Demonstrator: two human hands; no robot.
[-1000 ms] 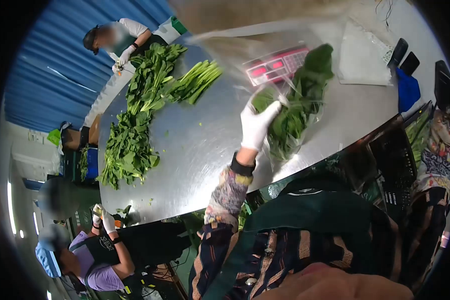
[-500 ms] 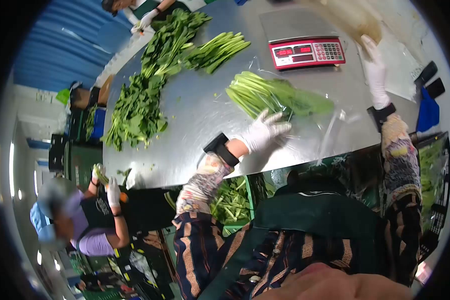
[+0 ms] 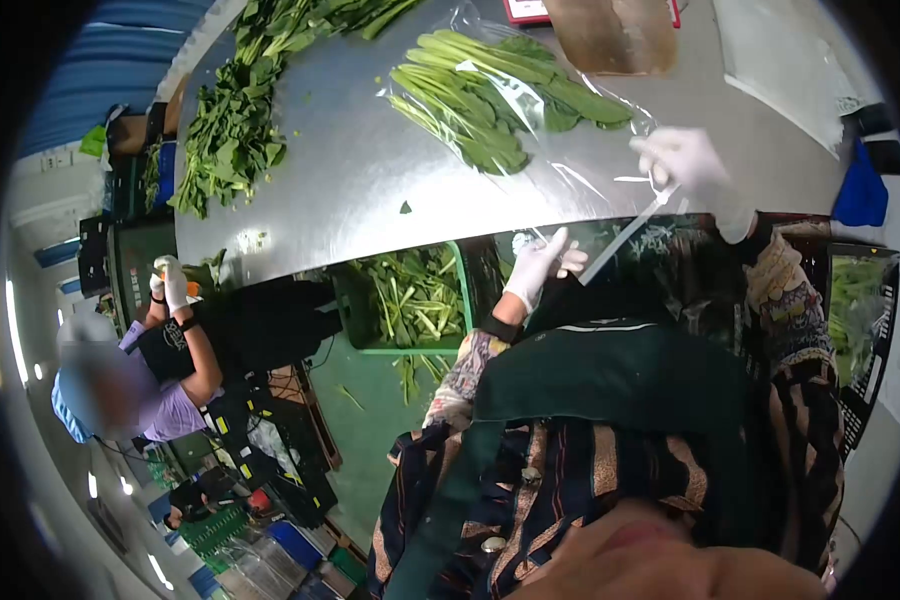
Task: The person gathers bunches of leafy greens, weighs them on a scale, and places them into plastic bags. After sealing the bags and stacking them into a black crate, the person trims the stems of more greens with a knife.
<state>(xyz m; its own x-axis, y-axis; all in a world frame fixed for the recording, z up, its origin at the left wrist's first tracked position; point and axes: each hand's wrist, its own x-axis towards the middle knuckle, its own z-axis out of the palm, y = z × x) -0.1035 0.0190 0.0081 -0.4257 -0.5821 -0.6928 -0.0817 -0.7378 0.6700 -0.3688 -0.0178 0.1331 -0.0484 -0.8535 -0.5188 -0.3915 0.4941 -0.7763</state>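
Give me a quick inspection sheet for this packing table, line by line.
Surface: steel table, leaf scraps on it.
Job's things: bagged greens lying flat; clear bag mouth at the near edge.
Clutter: loose greens pile; scale, mostly out of view; blue cloth.
Hands: right hand pinches the bag's edge; left hand below the table edge, fingers spread.
Cables: nothing seen.
Surroundings: green crate of stalks; a co-worker's gloved hands.

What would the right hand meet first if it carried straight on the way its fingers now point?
Probably the plastic bag of greens. The right hand points left along the table and already pinches the bag's open end; depth is unclear.
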